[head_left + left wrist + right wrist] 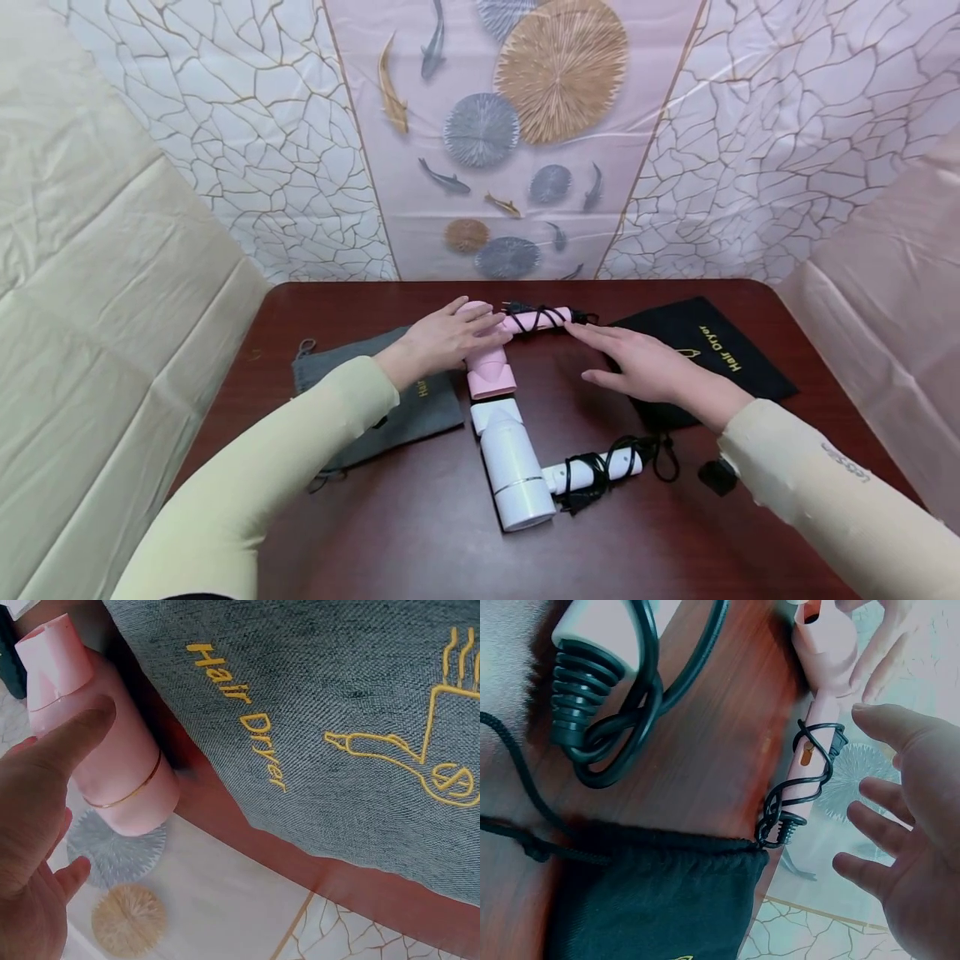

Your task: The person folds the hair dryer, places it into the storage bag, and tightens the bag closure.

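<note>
A pink hair dryer lies on the table, black cord wrapped round its pink handle. My left hand rests over its barrel, fingers extended across it; in the left wrist view the thumb lies along the pink barrel. My right hand hovers by the end of the handle, palm down with fingers spread, holding nothing. In the right wrist view those fingers are beside the corded handle. Closer to me lies a white hair dryer, its nozzle facing the pink one's nozzle.
A grey drawstring pouch lies on the left, partly under my left forearm. At the right is a black pouch lettered "Hair Dryer". Black cord wraps the white handle. A patterned cloth backdrop stands behind the brown table.
</note>
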Demonstrator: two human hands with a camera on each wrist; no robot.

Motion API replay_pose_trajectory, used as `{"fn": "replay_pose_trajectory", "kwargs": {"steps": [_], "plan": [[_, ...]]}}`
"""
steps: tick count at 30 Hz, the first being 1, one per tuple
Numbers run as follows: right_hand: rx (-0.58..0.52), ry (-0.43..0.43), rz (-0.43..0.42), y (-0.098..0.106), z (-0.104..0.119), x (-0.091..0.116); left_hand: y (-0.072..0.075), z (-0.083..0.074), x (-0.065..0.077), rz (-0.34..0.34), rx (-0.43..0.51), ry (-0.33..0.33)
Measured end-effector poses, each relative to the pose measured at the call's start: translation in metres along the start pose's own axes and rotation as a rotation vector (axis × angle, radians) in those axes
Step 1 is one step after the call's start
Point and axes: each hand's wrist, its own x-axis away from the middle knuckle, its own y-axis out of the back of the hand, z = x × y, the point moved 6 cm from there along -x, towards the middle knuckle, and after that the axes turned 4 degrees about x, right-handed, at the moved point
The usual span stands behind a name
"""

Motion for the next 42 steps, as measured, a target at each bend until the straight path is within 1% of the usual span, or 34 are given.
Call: {"fn": "replay_pose_trajectory", "kwargs": {"steps": [4,7,12,20,24,29,32,37,42], "plan": [[-0.007,0.003,-0.003,-0.001,0.000,0.004,-0.006,-0.001,-0.003,0.058,-0.018,-0.010],[-0.015,-0.001,-0.004,-0.001,-0.001,0.006,-0.010,0.000,-0.005,0.069,-0.016,-0.016],[-0.022,-0.003,-0.012,-0.002,-0.002,0.007,-0.012,0.001,-0.006,0.038,0.031,-0.019],[-0.031,-0.005,-0.023,-0.003,-0.005,0.009,-0.014,0.000,-0.006,-0.018,0.173,0.005],[-0.035,-0.008,-0.023,-0.003,-0.006,0.010,-0.015,-0.002,-0.007,-0.036,0.213,0.015],[-0.039,-0.005,-0.029,-0.004,-0.007,0.011,-0.020,-0.004,-0.007,-0.048,0.294,0.017],[-0.040,0.002,-0.032,-0.005,-0.008,0.011,-0.022,-0.006,-0.007,-0.077,0.340,0.013],[-0.039,0.002,-0.024,-0.006,-0.007,0.010,-0.026,-0.007,-0.006,-0.124,0.353,0.005],[-0.037,0.012,-0.015,-0.006,-0.007,0.008,-0.030,-0.006,-0.005,-0.137,0.343,-0.014]]}}
